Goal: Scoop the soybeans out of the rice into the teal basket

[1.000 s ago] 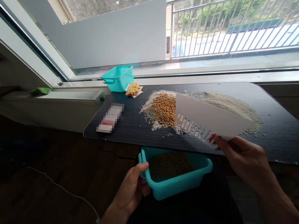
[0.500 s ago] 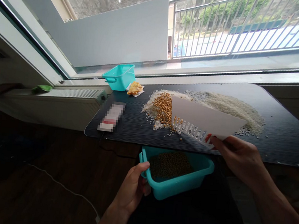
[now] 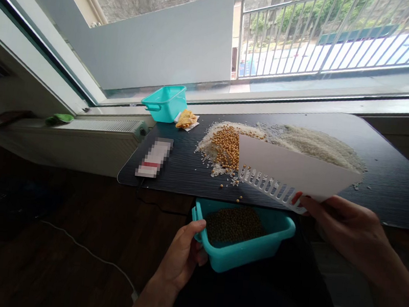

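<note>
My left hand (image 3: 186,250) is closed on the left rim of a turquoise plastic tub (image 3: 247,261). Many small round grains (image 3: 235,224), dark in the shade, lie in this tub, which sits below the table's front edge. My right hand (image 3: 343,228) pinches a white slotted scraper (image 3: 291,171) by its lower right corner. The scraper tilts over the tabletop, its slotted edge facing down and left. Beside its left end is a heap of golden round beans (image 3: 225,146) mixed with white rice (image 3: 206,143). The scraper hides part of the heap.
A larger pile of rice (image 3: 319,146) spreads on the dark table (image 3: 176,170) behind the scraper. At the back left stand another turquoise tub (image 3: 168,102) and a crumpled yellow cloth (image 3: 186,119). A blurred-out device (image 3: 154,157) with a cord lies at the left edge.
My right hand and the scraper have moved right and slightly toward me, away from the bean heap. Some loose beans now lie nearer the table's front edge. My left hand keeps its hold.
</note>
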### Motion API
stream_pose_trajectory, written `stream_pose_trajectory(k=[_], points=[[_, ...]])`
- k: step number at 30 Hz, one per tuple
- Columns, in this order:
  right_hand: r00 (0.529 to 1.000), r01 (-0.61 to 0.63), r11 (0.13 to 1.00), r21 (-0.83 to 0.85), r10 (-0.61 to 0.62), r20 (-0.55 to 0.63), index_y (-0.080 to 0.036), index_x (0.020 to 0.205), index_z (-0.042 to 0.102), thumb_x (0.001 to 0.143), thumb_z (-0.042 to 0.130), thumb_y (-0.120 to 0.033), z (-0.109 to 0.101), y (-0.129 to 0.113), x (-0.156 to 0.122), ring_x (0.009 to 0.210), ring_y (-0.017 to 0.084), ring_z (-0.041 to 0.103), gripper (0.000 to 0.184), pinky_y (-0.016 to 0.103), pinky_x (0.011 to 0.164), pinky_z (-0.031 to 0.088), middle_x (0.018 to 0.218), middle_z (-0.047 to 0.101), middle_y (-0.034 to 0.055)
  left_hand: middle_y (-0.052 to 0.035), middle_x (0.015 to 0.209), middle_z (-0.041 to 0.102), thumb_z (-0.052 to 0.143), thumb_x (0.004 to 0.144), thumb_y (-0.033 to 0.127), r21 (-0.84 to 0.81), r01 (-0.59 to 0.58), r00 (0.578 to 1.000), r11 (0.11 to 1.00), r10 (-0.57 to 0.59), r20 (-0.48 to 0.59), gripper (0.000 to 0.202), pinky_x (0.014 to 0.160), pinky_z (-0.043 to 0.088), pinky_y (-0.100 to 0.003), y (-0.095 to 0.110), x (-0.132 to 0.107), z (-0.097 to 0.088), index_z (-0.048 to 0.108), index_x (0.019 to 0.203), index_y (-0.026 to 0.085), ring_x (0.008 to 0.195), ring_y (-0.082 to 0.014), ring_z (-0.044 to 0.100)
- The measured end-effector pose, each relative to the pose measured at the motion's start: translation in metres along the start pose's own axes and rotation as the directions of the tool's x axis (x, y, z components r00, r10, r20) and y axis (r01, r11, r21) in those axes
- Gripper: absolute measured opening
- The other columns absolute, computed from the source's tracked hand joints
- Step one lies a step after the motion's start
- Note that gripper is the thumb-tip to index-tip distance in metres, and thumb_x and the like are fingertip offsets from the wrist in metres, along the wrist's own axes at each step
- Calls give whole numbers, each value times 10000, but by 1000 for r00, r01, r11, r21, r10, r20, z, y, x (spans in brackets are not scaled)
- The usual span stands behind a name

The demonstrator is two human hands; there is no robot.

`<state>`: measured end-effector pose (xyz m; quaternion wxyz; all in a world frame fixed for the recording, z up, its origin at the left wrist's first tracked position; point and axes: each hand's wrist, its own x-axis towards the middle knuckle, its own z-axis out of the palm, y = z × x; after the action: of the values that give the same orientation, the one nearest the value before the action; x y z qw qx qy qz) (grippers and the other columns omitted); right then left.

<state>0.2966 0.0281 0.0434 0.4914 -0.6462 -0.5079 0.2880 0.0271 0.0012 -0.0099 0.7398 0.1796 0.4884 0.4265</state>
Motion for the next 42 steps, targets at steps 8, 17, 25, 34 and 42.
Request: stream_pose_trajectory(k=[8, 17, 25, 34, 42], points=[[1000, -23, 1000, -18, 23, 4, -243, 679, 736, 565, 684, -460, -2, 4, -2, 678, 209, 662, 250, 321, 675, 539, 669, 721, -2, 76, 400, 375, 677, 679, 393, -10, 11, 1000, 1000, -11, -4, 370, 352, 253, -187, 2, -1, 1, 427, 512, 178, 327, -58, 374], [999, -31, 999, -16, 31, 33, -227, 673, 732, 537, 699, -528, -1, -3, -3, 655, 212, 654, 333, 331, 660, 542, 659, 718, 19, 78, 398, 376, 691, 657, 398, -19, 11, 1000, 1000, -11, -18, 372, 347, 238, -187, 2, -1, 1, 430, 510, 178, 322, -58, 371], [998, -29, 1000, -7, 29, 55, -225, 711, 736, 571, 697, -487, 4, 7, 2, 689, 204, 655, 300, 326, 711, 534, 711, 729, 14, 77, 394, 368, 690, 658, 400, -26, 12, 1000, 1000, -12, -5, 383, 353, 245, -190, 4, -1, 1, 421, 497, 180, 327, -60, 373], [998, -30, 999, 13, 29, 52, -255, 678, 740, 544, 712, -496, -1, 1, -4, 663, 192, 658, 277, 308, 680, 547, 677, 727, -5, 81, 389, 358, 686, 665, 400, -23, -8, 1000, 1000, 8, 1, 374, 350, 245, -190, 4, 0, 0, 428, 505, 181, 324, -56, 355], [995, 11, 999, -40, -7, 98, -259, 672, 748, 538, 699, -519, 1, 11, -2, 700, 230, 680, 297, 347, 715, 556, 705, 738, 7, 76, 392, 369, 690, 659, 409, -10, 1, 1000, 1000, -1, 4, 390, 346, 251, -193, 4, 0, -2, 426, 491, 177, 324, -56, 362]])
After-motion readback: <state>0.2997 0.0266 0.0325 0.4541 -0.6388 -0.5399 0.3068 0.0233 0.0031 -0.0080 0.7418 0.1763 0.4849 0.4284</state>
